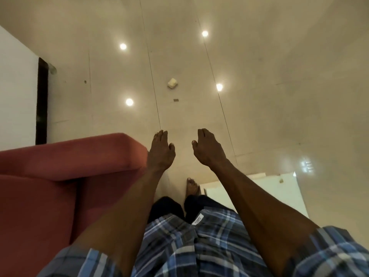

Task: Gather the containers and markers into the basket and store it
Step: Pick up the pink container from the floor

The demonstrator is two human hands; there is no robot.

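**Both hands out in front, holding nothing, with no basket in sight**

Left hand (161, 151) and right hand (207, 147) reach forward side by side over the floor, palms down, fingers loosely extended and a little curved at the tips. Neither has hold of anything, and a strip of bare tile shows between them.

Below the hands come the forearms, the short sleeves of a blue checked shirt (199, 246), dark trousers, and one bare foot (192, 186) planted on the tile. Just beside the left forearm is the arm of a red sofa (65, 156). On the right, near the right forearm, lies a pale sheet-like surface (279, 194); I cannot tell whether it is a desk top or something flat on the floor.

Farther out, the glossy beige floor (279, 76) mirrors four ceiling lights. A small whitish lump (172, 83) sits well ahead of the hands, with a tiny dark scrap (176, 100) nearer. What the lump is cannot be made out; it is too small to call a container.

The basket, containers and markers are nowhere in this view, so their place cannot be given. Judging from the task alone, such things should be light: a basket is best taken by its rim or handle with both hands and kept level, markers roll and want a pinch round the barrel, and small containers should be gripped round the body, not the lid.
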